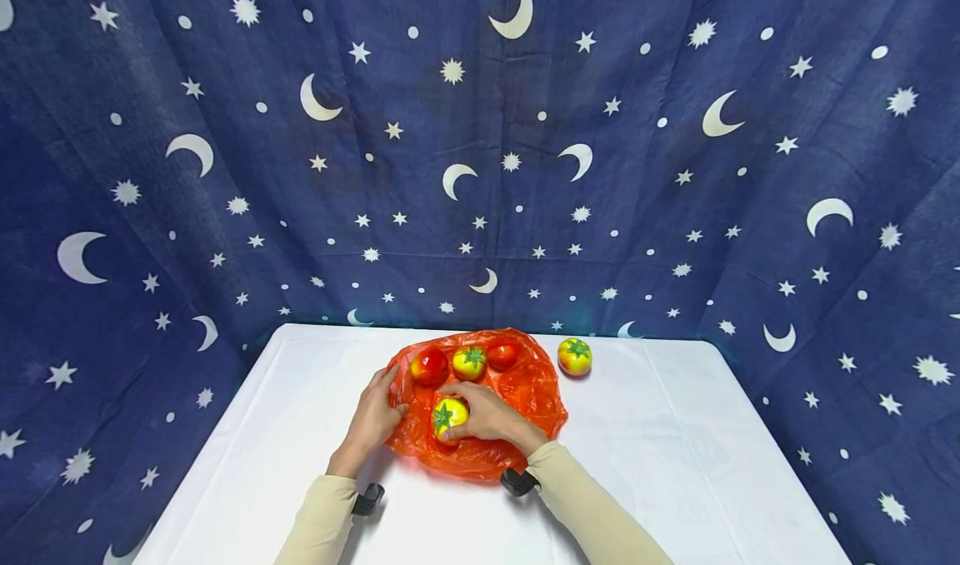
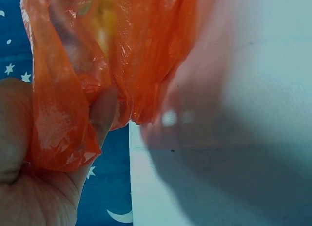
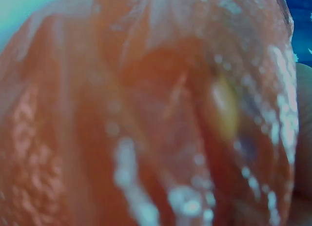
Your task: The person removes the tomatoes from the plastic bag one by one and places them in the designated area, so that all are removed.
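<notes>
Right grip, the right hand (image 1: 486, 412): thumb and fingers pinching a yellow tomato (image 1: 452, 415), green leaf cap showing, over the near-left part of a crumpled red bag (image 1: 528, 394); whether it touches the plastic, cannot tell. Left grip, the left hand (image 1: 373, 415): curled round a gathered fold at the bag's left edge, clear in the left wrist view. Right wrist view blurred; a yellow patch shows through film. Beyond the hands, 3 more tomatoes within the bag's outline, in a row: red-yellow tomato (image 1: 430, 366), green-capped tomato (image 1: 469, 363), red tomato (image 1: 502, 354). Just right of the bag, 1 loose tomato (image 1: 575, 357) on the white desk (image 1: 675, 465). Behind: blue curtain (image 1: 480, 132), pale moons and stars.
</notes>
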Tool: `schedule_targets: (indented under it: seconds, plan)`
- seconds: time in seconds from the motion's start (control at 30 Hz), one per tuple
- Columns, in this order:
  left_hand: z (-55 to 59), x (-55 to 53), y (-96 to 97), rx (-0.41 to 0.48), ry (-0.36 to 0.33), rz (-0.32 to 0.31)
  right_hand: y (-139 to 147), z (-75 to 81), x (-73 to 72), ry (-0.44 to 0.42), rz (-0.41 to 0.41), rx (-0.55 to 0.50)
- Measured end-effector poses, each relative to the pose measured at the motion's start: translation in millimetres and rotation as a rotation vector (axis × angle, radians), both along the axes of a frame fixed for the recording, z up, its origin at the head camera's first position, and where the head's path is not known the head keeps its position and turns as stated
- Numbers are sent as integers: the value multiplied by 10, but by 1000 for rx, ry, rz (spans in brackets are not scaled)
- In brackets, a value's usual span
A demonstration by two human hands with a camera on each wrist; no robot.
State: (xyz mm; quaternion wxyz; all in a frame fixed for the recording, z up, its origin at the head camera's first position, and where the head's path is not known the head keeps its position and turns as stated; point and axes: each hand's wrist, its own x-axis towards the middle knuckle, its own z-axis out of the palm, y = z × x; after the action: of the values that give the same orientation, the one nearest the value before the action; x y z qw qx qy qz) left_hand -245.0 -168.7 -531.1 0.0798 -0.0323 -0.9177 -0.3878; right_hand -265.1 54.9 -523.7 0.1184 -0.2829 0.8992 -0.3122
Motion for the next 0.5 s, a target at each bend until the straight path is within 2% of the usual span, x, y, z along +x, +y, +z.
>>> schedule_targets:
  seconds: [0.5]
  plan:
    - [-8,-7,0,6,9,-9,22,-25,-10,15,8,38]
